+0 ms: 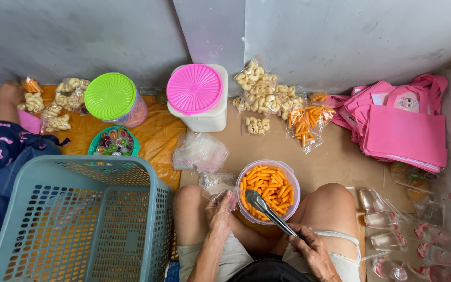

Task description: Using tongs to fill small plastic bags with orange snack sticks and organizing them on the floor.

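Just ahead of my right hand (313, 249), gripped around metal tongs (267, 210), sits the snack bowl (268, 191); my left hand (219, 211) pinches a small bag (229, 197).

The floor (340, 156) carries brown cardboard and an orange sheet (157, 133), with snack bags (267, 94), pink tote bags (403, 130), two lidded containers and a grey basket (84, 219).

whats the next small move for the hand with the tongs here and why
Probably close the tongs on a few orange snack sticks and carry them left to the small clear bag. The right hand has the tong tips resting in the bowl, while the left hand holds the bag beside the rim, and I cannot see any sticks in it.
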